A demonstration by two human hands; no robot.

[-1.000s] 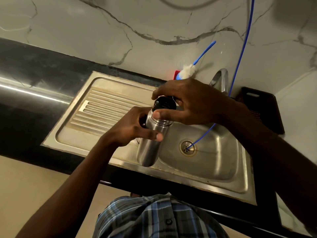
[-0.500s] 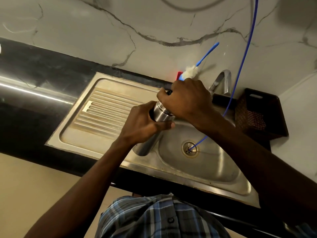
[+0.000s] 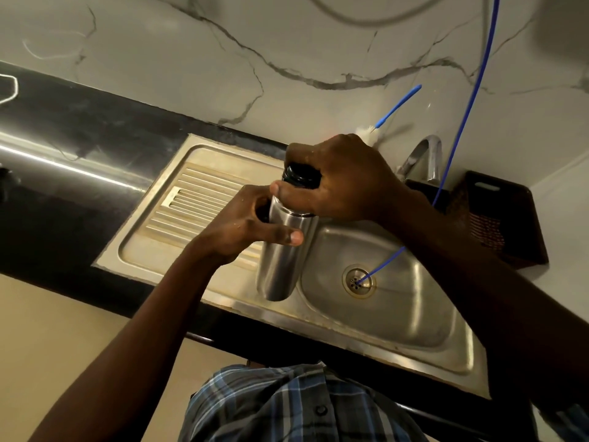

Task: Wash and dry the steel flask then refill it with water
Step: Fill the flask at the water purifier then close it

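A steel flask [image 3: 280, 263] with a black cap [image 3: 301, 176] is held nearly upright over the left rim of the sink basin [image 3: 424, 317]. My left hand [image 3: 245, 224] grips the flask's upper body, thumb across its front. My right hand [image 3: 344, 180] is curled over the black cap from above, thumb against the neck. The flask's bottom hangs above the sink's front edge. The tap [image 3: 424, 154] stands behind my right hand, partly hidden by it.
A ribbed steel drainboard [image 3: 191, 205] lies left of the basin. A thin blue tube [image 3: 465, 106] runs down the wall into the drain [image 3: 358, 280]. A blue-handled bottle brush [image 3: 395, 106] leans on the marble wall. A dark basket [image 3: 503, 218] sits at right. A black counter [image 3: 63, 161] extends left.
The flask has swung from tilted toward the tap back to nearly upright and lower. My right hand has stayed on the cap, which shows again under its fingers.
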